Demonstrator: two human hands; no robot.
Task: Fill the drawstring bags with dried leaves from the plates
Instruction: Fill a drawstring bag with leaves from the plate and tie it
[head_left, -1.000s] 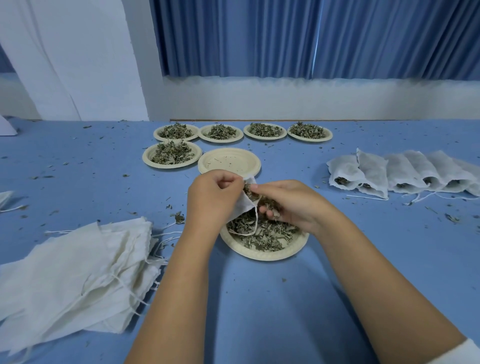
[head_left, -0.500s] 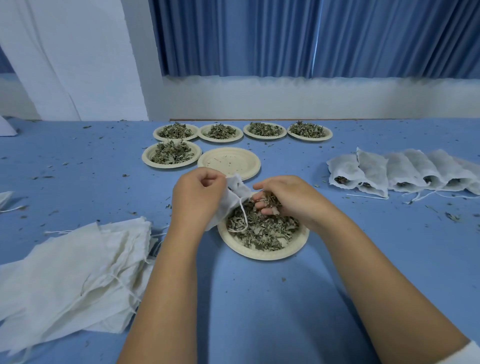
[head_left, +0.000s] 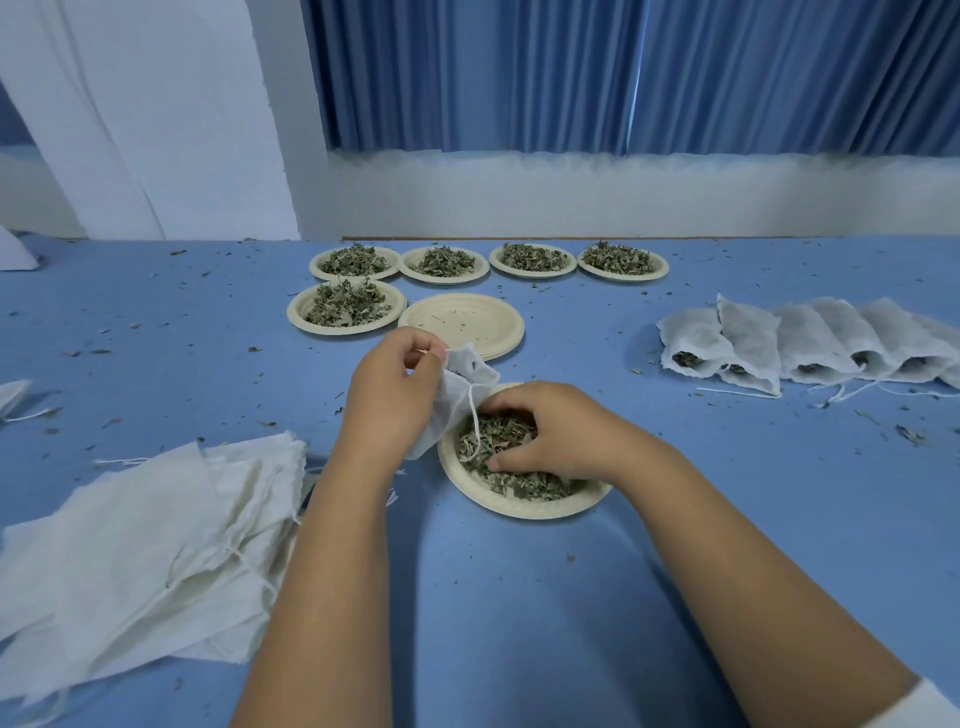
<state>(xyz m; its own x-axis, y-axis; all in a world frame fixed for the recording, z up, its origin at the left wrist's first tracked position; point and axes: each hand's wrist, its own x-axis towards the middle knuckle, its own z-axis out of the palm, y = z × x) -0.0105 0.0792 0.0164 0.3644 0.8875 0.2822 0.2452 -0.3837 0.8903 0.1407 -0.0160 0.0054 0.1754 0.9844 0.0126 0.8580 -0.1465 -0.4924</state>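
At a blue table (head_left: 519, 597), the left hand (head_left: 395, 397) pinches the rim of a white bag (head_left: 457, 400), holding it just left of the plate (head_left: 524, 512) — its cord trailing onto the leaves (head_left: 498, 434). The right hand (head_left: 553, 431), beside the bag, rests in the plate — fingers curled round a clump of leaves.

Plain work room for packing by hand. Blue table (head_left: 519, 597), blue curtain (head_left: 571, 78), white wall (head_left: 571, 197). Rows of leaf plates (head_left: 399, 307), pile of empty bags (head_left: 130, 545), filled bags (head_left: 805, 343).
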